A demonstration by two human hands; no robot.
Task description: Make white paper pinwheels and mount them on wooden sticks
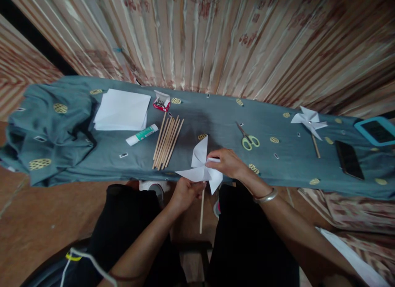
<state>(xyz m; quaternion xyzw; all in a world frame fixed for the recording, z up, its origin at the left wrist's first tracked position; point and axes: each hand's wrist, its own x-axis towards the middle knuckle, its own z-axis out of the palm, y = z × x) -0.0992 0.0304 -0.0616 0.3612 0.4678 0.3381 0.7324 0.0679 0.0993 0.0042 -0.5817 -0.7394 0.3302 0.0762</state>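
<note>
A white paper pinwheel [200,157] on a thin wooden stick [202,213] is held at the near edge of the table. My left hand [187,193] is closed around the stick just below the paper blades. With its fingers pinched near the pinwheel's centre, my right hand [226,162] grips the paper; whatever its fingertips press there is hidden. The stick's lower end hangs over the gap between my knees.
On the cloth-covered table [216,114] lie a paper stack [123,110], a box of pins [161,101], a glue stick [142,134], several wooden sticks [167,143] and scissors [247,138]. Farther right are another pinwheel [309,121], a phone [349,159] and a blue-framed device [376,131].
</note>
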